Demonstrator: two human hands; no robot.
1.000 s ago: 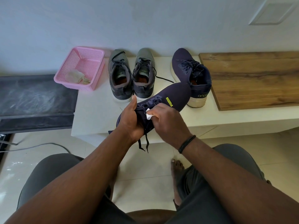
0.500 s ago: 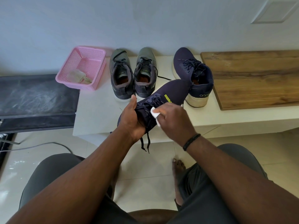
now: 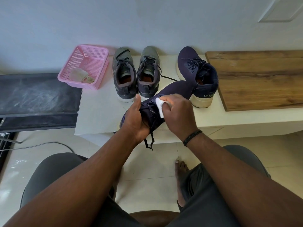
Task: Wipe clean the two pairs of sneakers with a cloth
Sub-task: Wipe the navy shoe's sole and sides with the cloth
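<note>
My left hand (image 3: 136, 122) grips a navy sneaker (image 3: 175, 90) by its heel end and holds it over the front of the white bench, toe pointing away. My right hand (image 3: 177, 115) pinches a small white cloth (image 3: 159, 104) and presses it on the sneaker's side beside the laces. The matching navy sneaker (image 3: 196, 74) stands on the bench at the right. A grey pair (image 3: 136, 74) stands side by side at the back, toes to the wall.
A pink plastic basket (image 3: 98, 63) with a crumpled rag (image 3: 81, 75) sits at the bench's (image 3: 98, 112) left end. A wooden board (image 3: 255, 79) lies at the right. A dark panel (image 3: 37, 97) and a cable (image 3: 49, 144) are at the left. My bare foot (image 3: 181, 169) rests on the tiled floor.
My right hand has slid the cloth forward along the sneaker's side, toward the toe, now covering the yellow logo. The left hand keeps its grip on the heel.
</note>
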